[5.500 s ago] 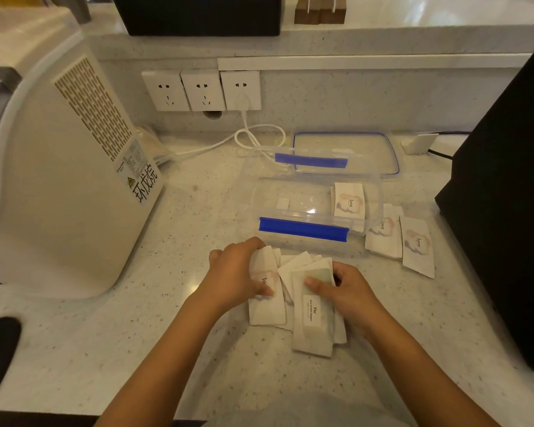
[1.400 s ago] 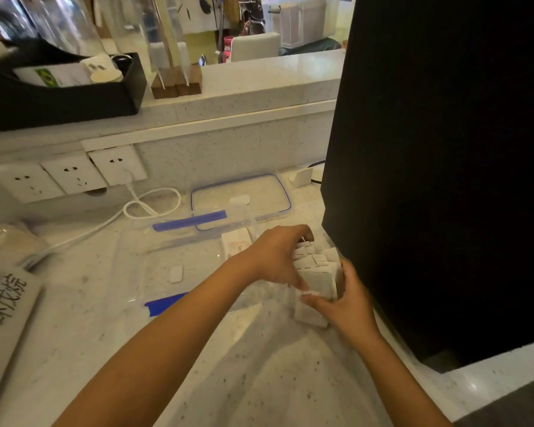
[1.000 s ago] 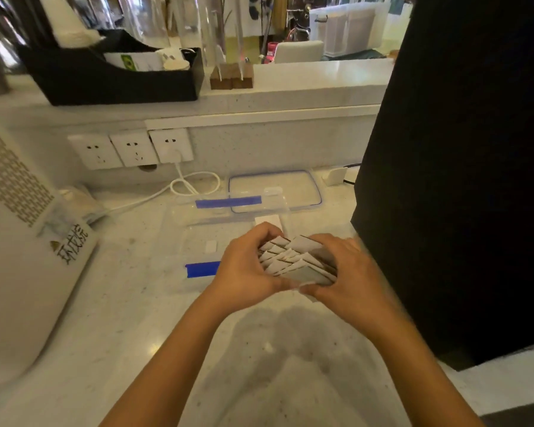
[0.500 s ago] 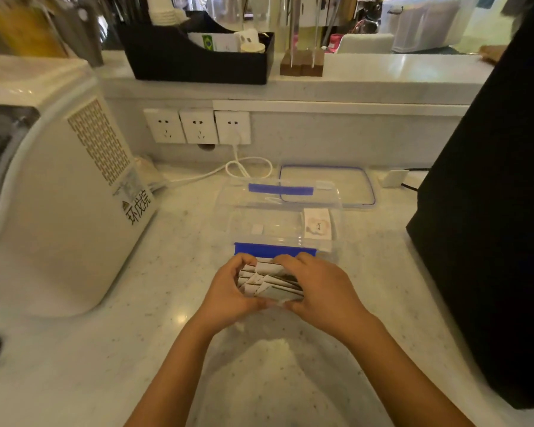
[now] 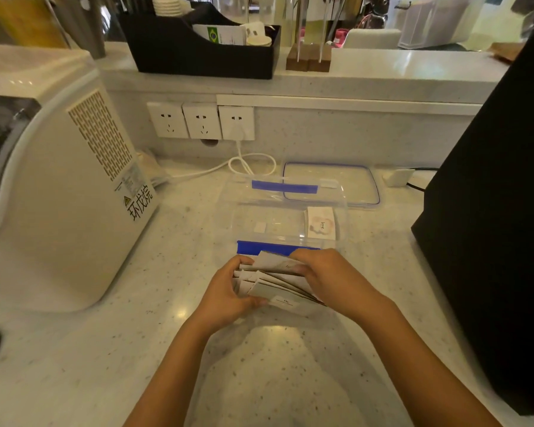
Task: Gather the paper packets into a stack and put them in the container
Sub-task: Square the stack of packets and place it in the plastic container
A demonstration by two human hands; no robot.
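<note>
Both hands, left hand (image 5: 225,291) and right hand (image 5: 330,278), still clasp the packets (image 5: 275,282), now fanned looser.

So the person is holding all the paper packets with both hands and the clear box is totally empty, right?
Not quite. The head view shows the clear container is not empty: one packet marked "love" already lies in its right end. The rest is right: the left hand and right hand hold the bundle of packets.

Both my forearms come in bare from six o'clock: no sleeves, no watch or bands at either wrist. My left hand (image 5: 225,292) and right hand (image 5: 327,274) are ungloved, no rings on the fingers that show. Nails short, unpainted where visible.
</note>
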